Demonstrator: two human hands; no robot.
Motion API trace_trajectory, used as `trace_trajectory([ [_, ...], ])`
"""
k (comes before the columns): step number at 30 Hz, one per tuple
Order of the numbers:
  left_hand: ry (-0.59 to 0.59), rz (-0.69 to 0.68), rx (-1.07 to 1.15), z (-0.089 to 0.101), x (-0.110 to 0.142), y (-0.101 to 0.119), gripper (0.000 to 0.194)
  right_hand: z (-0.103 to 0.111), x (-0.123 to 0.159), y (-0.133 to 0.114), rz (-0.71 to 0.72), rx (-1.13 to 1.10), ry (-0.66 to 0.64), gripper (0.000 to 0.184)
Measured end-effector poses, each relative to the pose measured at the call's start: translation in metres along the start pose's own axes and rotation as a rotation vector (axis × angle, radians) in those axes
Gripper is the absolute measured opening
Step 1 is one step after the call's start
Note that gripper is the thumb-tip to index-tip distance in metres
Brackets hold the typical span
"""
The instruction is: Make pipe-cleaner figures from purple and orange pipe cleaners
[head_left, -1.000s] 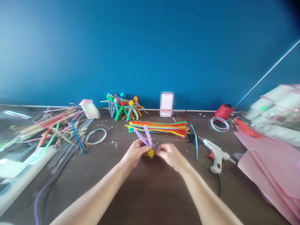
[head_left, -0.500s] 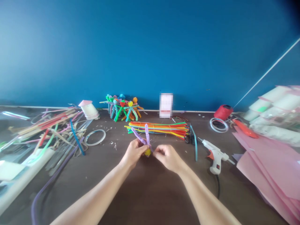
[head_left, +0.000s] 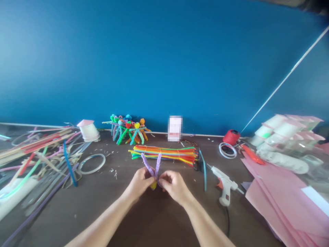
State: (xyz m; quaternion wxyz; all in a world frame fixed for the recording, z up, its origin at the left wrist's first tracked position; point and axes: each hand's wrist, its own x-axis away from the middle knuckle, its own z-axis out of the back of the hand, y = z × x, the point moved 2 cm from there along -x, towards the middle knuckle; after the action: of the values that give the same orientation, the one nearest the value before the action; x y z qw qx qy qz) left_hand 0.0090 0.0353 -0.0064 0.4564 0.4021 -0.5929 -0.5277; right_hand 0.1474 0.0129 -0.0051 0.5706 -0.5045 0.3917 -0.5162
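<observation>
Between my two hands is a small pipe-cleaner figure (head_left: 157, 165), with two purple fuzzy legs pointing up and away from me and a yellow part low down near my thumb. My left hand (head_left: 142, 181) is closed, pinching the figure where the purple and yellow meet. My right hand (head_left: 172, 183) is closed too, thumb and fingertips pinched at the figure's right side on a thin purple piece, partly hidden by the fingers. Just beyond lies a bundle of colourful pipe cleaners (head_left: 164, 155). Several finished pipe-cleaner figures (head_left: 129, 130) stand against the wall at the back.
To the right lie a white glue gun (head_left: 225, 185), a blue pipe cleaner (head_left: 203, 168), a red thread spool (head_left: 231, 136) and pink sheets (head_left: 280, 202). Loose strips (head_left: 51, 154), a clear ring (head_left: 92, 164) and a white paper-cup house (head_left: 88, 131) are on the left.
The camera view has tilted up and shifted right, so the table things appear lower and further left. My right hand has come closer to the figure. My left hand keeps its pinch.
</observation>
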Motion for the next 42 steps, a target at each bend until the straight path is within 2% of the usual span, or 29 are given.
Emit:
trace_trajectory([
  [6, -0.006, -0.011, -0.049, 0.000, 0.000, 0.000, 0.010, 0.001, 0.001, -0.005, -0.109, -0.055, 0.003, 0.011],
  [11, -0.023, -0.033, -0.093, 0.000, 0.000, 0.002, 0.011, 0.003, 0.000, -0.002, -0.119, -0.126, -0.051, 0.013],
  [15, -0.003, -0.044, -0.126, 0.001, 0.002, 0.005, 0.013, 0.008, 0.000, 0.000, -0.140, -0.233, -0.153, 0.018],
  [19, -0.047, -0.025, -0.117, 0.000, 0.003, 0.007, 0.014, 0.013, 0.000, 0.000, -0.179, -0.336, -0.247, 0.030],
  [26, -0.136, 0.005, -0.128, -0.002, 0.002, 0.005, 0.015, 0.012, -0.003, 0.005, -0.178, -0.340, -0.199, 0.039],
  [33, -0.173, -0.024, -0.152, -0.003, 0.002, 0.002, 0.014, 0.007, -0.002, 0.006, -0.173, -0.249, -0.123, 0.028],
  [42, -0.218, -0.021, -0.155, -0.003, 0.004, 0.006, 0.015, 0.006, -0.003, 0.006, -0.172, -0.256, -0.081, 0.027],
])
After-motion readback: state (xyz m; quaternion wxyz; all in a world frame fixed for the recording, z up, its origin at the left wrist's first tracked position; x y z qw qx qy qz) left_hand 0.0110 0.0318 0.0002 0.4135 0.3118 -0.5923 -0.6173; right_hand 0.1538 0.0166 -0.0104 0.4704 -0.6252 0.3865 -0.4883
